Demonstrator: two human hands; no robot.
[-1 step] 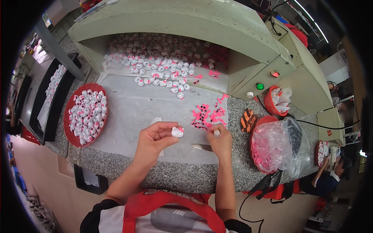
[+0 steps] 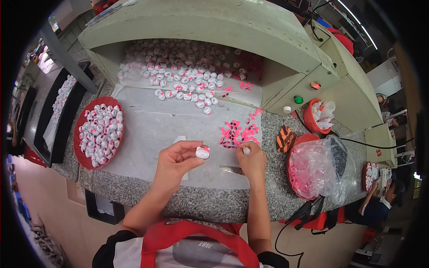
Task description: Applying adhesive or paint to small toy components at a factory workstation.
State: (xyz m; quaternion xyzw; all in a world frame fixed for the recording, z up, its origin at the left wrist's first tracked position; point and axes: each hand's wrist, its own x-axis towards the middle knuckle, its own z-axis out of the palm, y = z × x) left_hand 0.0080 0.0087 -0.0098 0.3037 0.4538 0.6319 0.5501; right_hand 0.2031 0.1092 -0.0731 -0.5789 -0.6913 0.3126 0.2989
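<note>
the left hand (image 2: 175, 161) has thumb and fingers clamped on a white piece (image 2: 202, 153), over the near paper (image 2: 143, 147); the right hand (image 2: 254, 163) curls its fingers round a pale knob (image 2: 246, 152), beside pink bits (image 2: 231, 134).

Shows a speckled grey granite worktop (image 2: 214, 205) across the middle, with a pale green metal hood (image 2: 201, 22) along its far side and a boxy metal cabinet (image 2: 353, 96) at right. Includes a slanting grey post (image 2: 67, 56) at left, beige floor (image 2: 47, 181), and a lit fluorescent tube (image 2: 357, 23) at upper right.
</note>
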